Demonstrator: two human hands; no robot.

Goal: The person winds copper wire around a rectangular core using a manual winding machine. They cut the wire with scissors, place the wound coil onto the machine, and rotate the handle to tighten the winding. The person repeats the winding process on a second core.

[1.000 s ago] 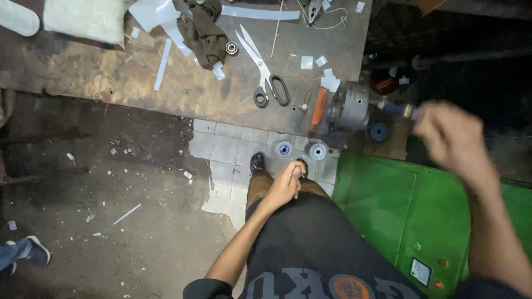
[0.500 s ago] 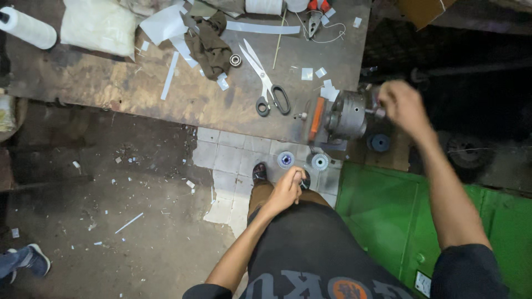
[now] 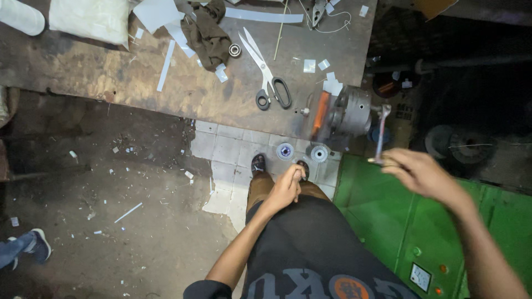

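A white bag (image 3: 91,19) lies at the far left of the worn surface (image 3: 111,83). A brown cloth (image 3: 208,33) and scissors (image 3: 266,77) lie further right. Left hand (image 3: 285,188): grip loosely curled, holding nothing, resting against the thigh. A metal chuck (image 3: 349,111) sits at the surface edge. Right hand (image 3: 421,174): grip closed on a chuck key (image 3: 380,133), held just right of the chuck above the green cabinet (image 3: 388,221).

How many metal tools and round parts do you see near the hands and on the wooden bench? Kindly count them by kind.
Black-handled steel scissors: 1
Thin metal crank handle in right hand: 1
Grey metal chuck: 1
Small round toothed discs on floor: 2
Small steel bearing ring: 1
Total: 6
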